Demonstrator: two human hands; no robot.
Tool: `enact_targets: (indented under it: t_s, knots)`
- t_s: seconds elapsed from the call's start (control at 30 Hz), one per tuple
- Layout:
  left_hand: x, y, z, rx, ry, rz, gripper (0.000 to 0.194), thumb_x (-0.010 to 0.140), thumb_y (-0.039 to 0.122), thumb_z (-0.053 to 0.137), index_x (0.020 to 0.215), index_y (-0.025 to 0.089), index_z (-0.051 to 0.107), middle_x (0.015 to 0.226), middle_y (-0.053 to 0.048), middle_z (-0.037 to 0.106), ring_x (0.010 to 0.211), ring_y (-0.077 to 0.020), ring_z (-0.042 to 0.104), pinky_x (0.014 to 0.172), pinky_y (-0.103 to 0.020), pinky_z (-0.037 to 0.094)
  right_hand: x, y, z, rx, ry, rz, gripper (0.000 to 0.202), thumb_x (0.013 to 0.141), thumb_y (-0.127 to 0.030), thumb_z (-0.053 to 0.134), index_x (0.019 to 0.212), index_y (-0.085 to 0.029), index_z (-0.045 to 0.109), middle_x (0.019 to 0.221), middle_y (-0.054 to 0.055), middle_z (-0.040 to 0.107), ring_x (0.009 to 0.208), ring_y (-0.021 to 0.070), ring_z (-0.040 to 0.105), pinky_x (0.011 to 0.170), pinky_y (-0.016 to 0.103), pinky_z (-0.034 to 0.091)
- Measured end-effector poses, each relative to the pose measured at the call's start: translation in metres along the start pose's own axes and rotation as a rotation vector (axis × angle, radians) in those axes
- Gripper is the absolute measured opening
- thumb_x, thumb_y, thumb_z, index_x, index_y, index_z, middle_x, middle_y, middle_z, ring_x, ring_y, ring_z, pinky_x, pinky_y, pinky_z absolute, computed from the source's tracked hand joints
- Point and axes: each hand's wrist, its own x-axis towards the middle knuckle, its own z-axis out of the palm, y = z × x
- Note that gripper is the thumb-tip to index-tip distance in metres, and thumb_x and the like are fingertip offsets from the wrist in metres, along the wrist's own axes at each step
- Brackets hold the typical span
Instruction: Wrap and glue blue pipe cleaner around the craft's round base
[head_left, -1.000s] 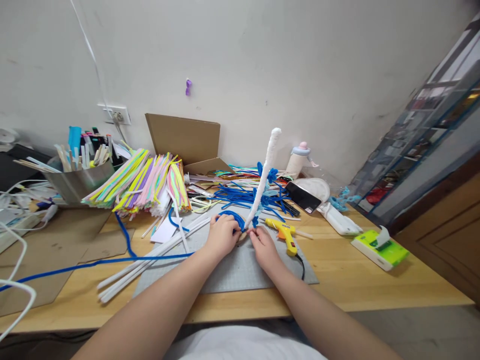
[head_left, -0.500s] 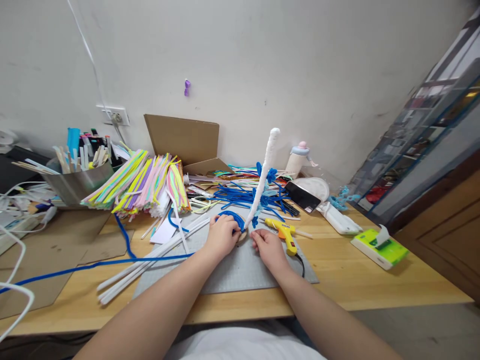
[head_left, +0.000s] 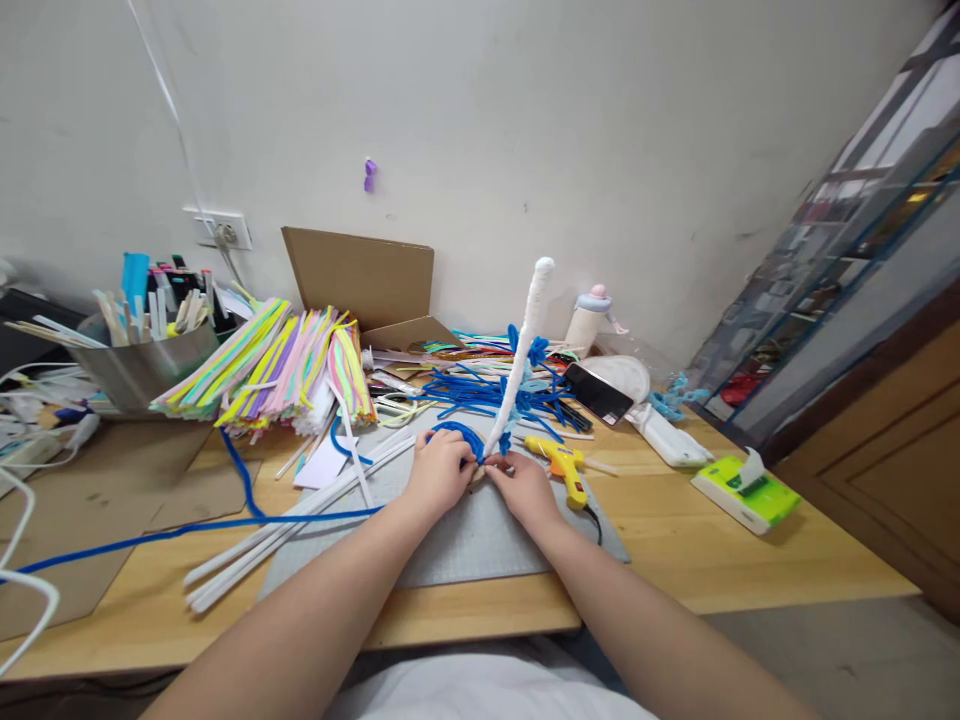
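Note:
A tall white fuzzy stem (head_left: 523, 350) leans up from a small wooden base (head_left: 478, 478) on the grey mat (head_left: 465, 545). Dark blue flowers (head_left: 537, 350) sit along its right side. My left hand (head_left: 442, 468) is closed on a coil of blue pipe cleaner (head_left: 463, 432) at the stem's foot. My right hand (head_left: 519, 480) pinches at the foot of the stem, its fingertips close to the left ones; what lies between them is too small to make out.
Right of my hands lies a yellow glue gun (head_left: 568, 468). Blue pipe cleaners (head_left: 472, 388) and a phone (head_left: 600, 393) lie behind. Long white strips (head_left: 300, 525) and a blue strand (head_left: 172, 533) stretch left. A tissue pack (head_left: 746, 493) lies right.
My right hand has moved left and in to the foot of the stem, close to my left hand. The whole view has shifted slightly.

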Motion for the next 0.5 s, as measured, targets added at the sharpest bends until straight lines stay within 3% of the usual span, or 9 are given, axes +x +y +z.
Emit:
enact_targets:
  t_s: [0.2,0.5]
  knots:
    - [-0.001,-0.001,0.000,0.006,-0.007,0.012,0.012,0.078,0.021,0.060,0.067,0.022,0.065,0.080,0.000,0.065,0.092,-0.0198,0.055,0.092,-0.041,0.027,0.003,-0.010,0.001,-0.127,-0.020,0.022,0.013,0.080,-0.028,0.058,0.081,-0.019,0.067,0.085,0.006,0.069,0.083,0.0209,0.062,0.071,0.028,0.040]
    - [-0.001,-0.003,0.001,0.009,-0.001,0.015,0.010,0.078,0.021,0.061,0.069,0.023,0.065,0.081,0.000,0.065,0.093,-0.0202,0.055,0.091,-0.042,0.027,-0.007,-0.004,-0.002,-0.203,0.009,0.044,0.024,0.094,-0.025,0.033,0.096,-0.017,0.055,0.091,0.010,0.067,0.087,0.0210,0.062,0.068,0.027,0.039]
